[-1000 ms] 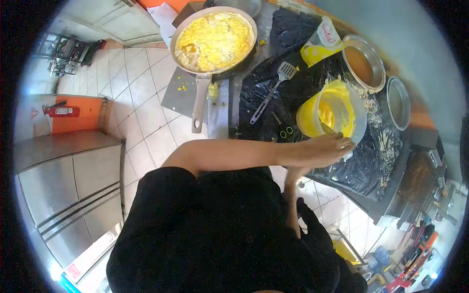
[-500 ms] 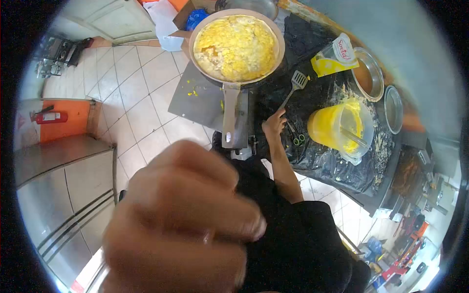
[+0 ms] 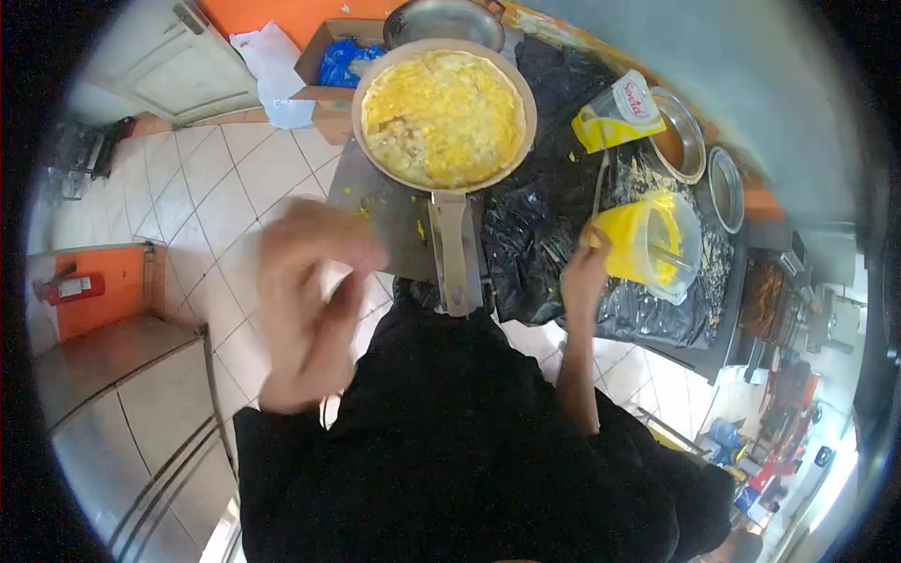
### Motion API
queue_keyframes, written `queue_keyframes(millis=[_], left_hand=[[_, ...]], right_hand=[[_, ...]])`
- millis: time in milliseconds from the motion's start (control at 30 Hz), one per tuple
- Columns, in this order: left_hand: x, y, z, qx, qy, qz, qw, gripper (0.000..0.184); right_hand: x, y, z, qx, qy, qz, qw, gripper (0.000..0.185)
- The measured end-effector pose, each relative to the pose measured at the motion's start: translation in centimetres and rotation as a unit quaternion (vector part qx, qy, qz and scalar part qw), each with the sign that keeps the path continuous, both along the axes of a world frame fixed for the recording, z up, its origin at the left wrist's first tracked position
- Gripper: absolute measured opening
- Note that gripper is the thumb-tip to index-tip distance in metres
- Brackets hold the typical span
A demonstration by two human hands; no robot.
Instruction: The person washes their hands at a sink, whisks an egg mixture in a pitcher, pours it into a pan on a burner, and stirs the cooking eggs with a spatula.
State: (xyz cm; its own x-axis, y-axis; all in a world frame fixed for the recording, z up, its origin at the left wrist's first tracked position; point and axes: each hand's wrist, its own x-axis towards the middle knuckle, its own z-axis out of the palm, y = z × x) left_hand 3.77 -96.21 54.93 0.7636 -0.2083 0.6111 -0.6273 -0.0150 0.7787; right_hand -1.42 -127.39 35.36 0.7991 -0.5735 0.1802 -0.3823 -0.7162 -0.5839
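Observation:
My left hand [image 3: 314,296] is raised left of the pan handle, blurred, its fingers curved and a gap showing between thumb and fingers. Nothing is visible in it. My right hand [image 3: 584,272] is closed on the thin handle of the spatula [image 3: 600,183], seen almost edge-on, beside the yellow-smeared plastic tub [image 3: 627,242]. The tub leans on its side with a utensil [image 3: 671,258] inside. A pan [image 3: 452,253] with a light handle holds a flat yellow-topped food [image 3: 446,117].
Behind the tub are a yellow-and-white pouch [image 3: 619,117], a metal bowl of brown liquid [image 3: 693,159] and another round metal dish [image 3: 725,190]. An open cardboard box [image 3: 314,56] with blue plastic and a dark pan [image 3: 441,23] sit behind the food pan. Crumbs dot the black sheet [image 3: 530,225].
My left hand moved from the tub, passed close to the camera, and is now lower by the pan handle. My right hand took the spatula and moved right with it, beside the tub.

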Motion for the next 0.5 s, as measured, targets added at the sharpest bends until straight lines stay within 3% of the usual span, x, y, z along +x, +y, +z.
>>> queue_keyframes(millis=[33, 100, 133, 200, 233, 267, 300, 333, 367, 400, 467, 500], left_hand=[[-0.3, 0.2, -1.6, 0.092, 0.167, -0.003, 0.982, 0.023], [-0.6, -0.3, -6.5, 0.222, 0.257, -0.04, 0.94, 0.012], [-1.2, -0.5, -9.1, 0.259, 0.293, -0.065, 0.918, 0.016], [-2.0, -1.2, -13.1, 0.291, 0.367, -0.107, 0.877, 0.028], [-2.5, -1.9, -16.3, 0.319, 0.374, -0.119, 0.863, 0.032], [-2.9, -2.6, -18.8, 0.347, 0.381, -0.131, 0.847, 0.036], [-3.3, -3.4, -19.5, 0.348, 0.38, -0.129, 0.847, 0.036], [-3.7, -4.4, -19.8, 0.248, 0.442, -0.167, 0.846, 0.036], [-4.0, -5.2, -20.0, 0.144, 0.497, -0.203, 0.831, 0.036], [-4.0, -5.6, -20.2, 0.145, 0.496, -0.199, 0.833, 0.036], [-3.9, -6.1, -20.5, 0.051, 0.582, -0.288, 0.758, 0.03], [-4.2, -6.4, -21.1, 0.051, 0.582, -0.284, 0.76, 0.03]], right_hand=[[-0.3, -0.1, 2.6, -0.023, -0.024, 0.019, 0.999, 0.027], [-0.2, 1.4, 9.5, 0.039, 0.015, 0.03, 0.999, 0.024], [0.4, 1.8, 12.1, 0.04, 0.014, 0.031, 0.999, 0.024], [1.5, 2.3, 15.5, -0.007, 0.09, 0.151, 0.984, 0.026], [2.8, 2.5, 15.7, -0.058, 0.037, 0.233, 0.97, 0.025], [4.2, 3.1, 15.8, -0.058, 0.035, 0.234, 0.97, 0.025], [5.7, 3.9, 15.8, -0.087, 0.092, 0.256, 0.958, 0.025], [7.4, 4.8, 15.6, -0.117, 0.146, 0.277, 0.943, 0.024], [9.1, 5.5, 14.6, -0.153, 0.138, 0.269, 0.941, 0.019], [10.7, 6.1, 13.5, -0.188, 0.129, 0.262, 0.938, 0.015], [13.2, 7.6, 12.7, -0.227, 0.144, 0.277, 0.922, 0.018], [14.2, 8.2, 12.5, -0.226, 0.141, 0.281, 0.922, 0.018]])
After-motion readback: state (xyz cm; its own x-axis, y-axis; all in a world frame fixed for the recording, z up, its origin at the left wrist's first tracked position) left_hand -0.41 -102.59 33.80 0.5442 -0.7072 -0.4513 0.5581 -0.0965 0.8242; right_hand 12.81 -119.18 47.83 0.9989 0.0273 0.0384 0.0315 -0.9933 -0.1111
